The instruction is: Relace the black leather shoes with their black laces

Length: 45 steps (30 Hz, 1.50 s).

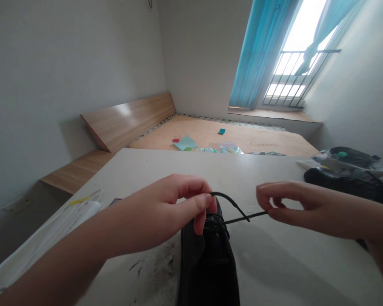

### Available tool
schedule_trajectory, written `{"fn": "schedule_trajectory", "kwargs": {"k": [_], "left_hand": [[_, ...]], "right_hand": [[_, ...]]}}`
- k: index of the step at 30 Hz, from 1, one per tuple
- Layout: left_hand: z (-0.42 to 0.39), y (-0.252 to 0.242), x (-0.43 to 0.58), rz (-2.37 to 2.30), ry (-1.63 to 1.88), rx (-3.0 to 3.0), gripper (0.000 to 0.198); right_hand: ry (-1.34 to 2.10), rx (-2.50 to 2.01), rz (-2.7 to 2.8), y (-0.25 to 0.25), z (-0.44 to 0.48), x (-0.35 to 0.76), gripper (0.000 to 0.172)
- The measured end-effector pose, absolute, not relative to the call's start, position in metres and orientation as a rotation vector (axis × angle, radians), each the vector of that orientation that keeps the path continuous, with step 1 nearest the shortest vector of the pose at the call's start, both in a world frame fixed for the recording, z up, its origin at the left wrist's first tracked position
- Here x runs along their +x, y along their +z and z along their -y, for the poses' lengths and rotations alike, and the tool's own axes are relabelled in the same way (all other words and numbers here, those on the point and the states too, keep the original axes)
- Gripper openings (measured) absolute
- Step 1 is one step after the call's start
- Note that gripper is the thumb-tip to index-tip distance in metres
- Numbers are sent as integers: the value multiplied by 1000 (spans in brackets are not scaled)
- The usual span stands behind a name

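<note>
A black shoe (207,267) stands on the white table (150,163) in front of me, its opening towards me and its toe pointing away. Above the laced part, my left hand (185,202) pinches one black shoelace (228,197) between thumb and fingers, and the free end curves over to the right. My right hand (284,202), to the right of the shoe, is closed on the other stretch of lace, which runs taut from the eyelets to its fingertips. Part of the lacing is hidden behind my left hand.
Another black shoe (344,182) lies at the right edge beside a clear plastic bag (354,159). White packaging (73,221) lies on the left of the table. Behind stands a bed (194,125) with small packets and papers on it. Dark smudges mark the tabletop left of the shoe.
</note>
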<state>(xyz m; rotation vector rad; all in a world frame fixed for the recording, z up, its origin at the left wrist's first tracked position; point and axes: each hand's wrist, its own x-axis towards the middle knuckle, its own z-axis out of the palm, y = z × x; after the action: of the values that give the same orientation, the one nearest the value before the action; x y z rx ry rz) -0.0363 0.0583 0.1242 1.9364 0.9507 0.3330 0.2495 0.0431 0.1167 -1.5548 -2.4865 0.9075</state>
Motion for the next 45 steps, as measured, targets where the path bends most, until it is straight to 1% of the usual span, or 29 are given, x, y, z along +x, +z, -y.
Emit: {"fn": "schedule_trajectory", "kwargs": {"k": [5, 8, 10, 13, 14, 15, 18, 20, 22, 25, 29, 32, 35, 38, 40, 42, 43, 45], "left_hand": [[-62, 120, -43, -1153, -22, 2067, 34], [-65, 109, -44, -1243, -170, 2161, 31], [-66, 103, -42, -1327, -197, 2249, 31], [-62, 100, -38, -1476, -83, 2407, 48], [-60, 100, -36, -1502, -27, 2461, 50], [-58, 100, -34, -1495, 27, 2515, 47], [-51, 95, -29, -1250, 109, 2665, 25], [-47, 86, -27, -1057, 136, 2732, 17], [-44, 73, -27, -977, 216, 2787, 17], [-42, 59, -29, -938, 432, 2898, 24], [-37, 54, -37, -931, 614, 2986, 26], [-33, 54, -43, -967, 584, 2922, 23], [-30, 54, -45, -1007, 448, 2716, 23], [-32, 55, -42, -1110, 340, 2318, 27], [-35, 56, -37, -1144, 320, 2038, 34], [-40, 58, -32, -1131, 349, 1815, 38], [-43, 59, -30, -1121, 370, 1732, 39], [-47, 60, -25, -1106, 414, 1634, 39]], "right_hand": [[907, -1778, 2379, 84, -18, 286, 24], [922, -1750, 2455, 66, -11, 282, 19], [851, -1660, 2481, 64, -10, 269, 18], [669, -1520, 2425, 71, -11, 242, 29], [638, -1472, 2406, 73, -11, 232, 32], [622, -1427, 2396, 74, -13, 224, 30], [577, -1291, 2421, 72, -17, 205, 12], [511, -1226, 2438, 67, -18, 199, 9], [458, -1176, 2442, 63, -18, 197, 10], [377, -1140, 2447, 63, -16, 197, 14], [265, -1113, 2555, 70, -15, 201, 18], [395, -1170, 2604, 74, -16, 207, 18], [696, -1293, 2527, 73, -16, 212, 19], [1041, -1403, 2366, 67, -18, 213, 21], [1284, -1322, 2196, 62, -20, 212, 29], [1414, -1167, 1950, 57, -23, 210, 37], [1431, -1114, 1823, 55, -23, 208, 38], [1451, -1095, 1620, 52, -23, 202, 34]]}}
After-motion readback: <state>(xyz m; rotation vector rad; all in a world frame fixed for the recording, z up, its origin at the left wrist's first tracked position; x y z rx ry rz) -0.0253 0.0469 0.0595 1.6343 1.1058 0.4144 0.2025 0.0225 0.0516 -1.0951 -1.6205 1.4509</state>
